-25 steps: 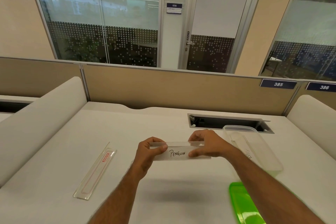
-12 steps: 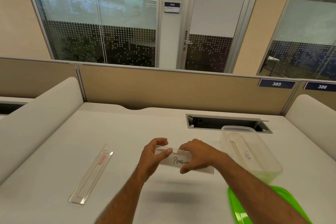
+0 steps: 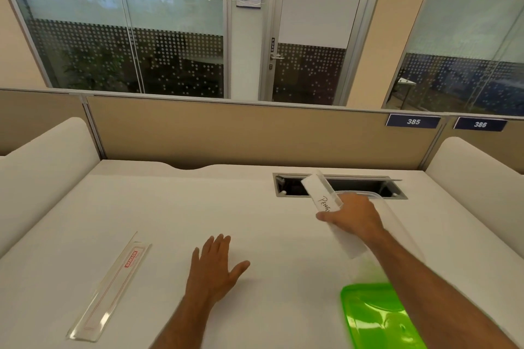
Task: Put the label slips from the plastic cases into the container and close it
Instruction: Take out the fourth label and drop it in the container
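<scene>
My right hand (image 3: 354, 218) grips a clear plastic case (image 3: 320, 193) with a white slip marked "PENGUIN" in it. The case is tilted steeply, its far end raised, beside the near-left edge of the clear container (image 3: 368, 193). The hand and the case hide much of the container and what lies inside it. My left hand (image 3: 215, 269) hovers open over the desk, palm down, holding nothing. A second clear case (image 3: 110, 286) with a red label lies flat at the left. The green lid (image 3: 374, 317) lies at the near right, partly under my right forearm.
A rectangular cable slot (image 3: 289, 185) is cut into the white desk (image 3: 198, 207) behind the container. A tan partition (image 3: 255, 136) closes the back, and padded white dividers (image 3: 42, 167) stand on both sides.
My left hand has let go of the case and dropped open toward the desk. My right hand has carried the case to the right and tipped it up at the container.
</scene>
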Demonstrator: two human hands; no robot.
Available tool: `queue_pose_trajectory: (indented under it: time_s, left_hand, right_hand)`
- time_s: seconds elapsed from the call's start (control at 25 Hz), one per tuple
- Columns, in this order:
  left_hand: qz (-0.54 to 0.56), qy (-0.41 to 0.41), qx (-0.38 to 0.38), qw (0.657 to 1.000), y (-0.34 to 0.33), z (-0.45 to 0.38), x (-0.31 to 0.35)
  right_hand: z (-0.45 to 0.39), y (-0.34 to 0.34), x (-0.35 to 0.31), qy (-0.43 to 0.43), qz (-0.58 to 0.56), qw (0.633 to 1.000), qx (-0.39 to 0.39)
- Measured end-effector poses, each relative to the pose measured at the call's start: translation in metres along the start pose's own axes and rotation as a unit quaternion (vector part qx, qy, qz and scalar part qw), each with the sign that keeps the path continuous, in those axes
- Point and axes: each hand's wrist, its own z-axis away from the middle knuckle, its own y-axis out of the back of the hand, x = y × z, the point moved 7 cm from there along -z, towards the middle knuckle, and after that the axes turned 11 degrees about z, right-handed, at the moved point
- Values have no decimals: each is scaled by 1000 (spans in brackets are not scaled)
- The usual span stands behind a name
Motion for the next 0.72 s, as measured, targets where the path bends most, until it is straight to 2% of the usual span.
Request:
queue_pose_trajectory:
  time_s: [0.16,0.32,0.48,0.72]
  left_hand:
    - [-48,9,-31,998,-24,-5,-10]
    - [-68,12,-33,997,-38,-10,-12]
    - [-81,-2,1,997,-41,-15,-13]
    - [-79,-4,20,997,-45,-21,-20]
  right_hand:
    - [-16,4,56,-85,-28,995,35]
    - [-22,-11,88,-156,-13,988,-9]
    - [-21,-40,95,-162,5,985,-52]
    - [-23,-71,83,-145,36,986,-71]
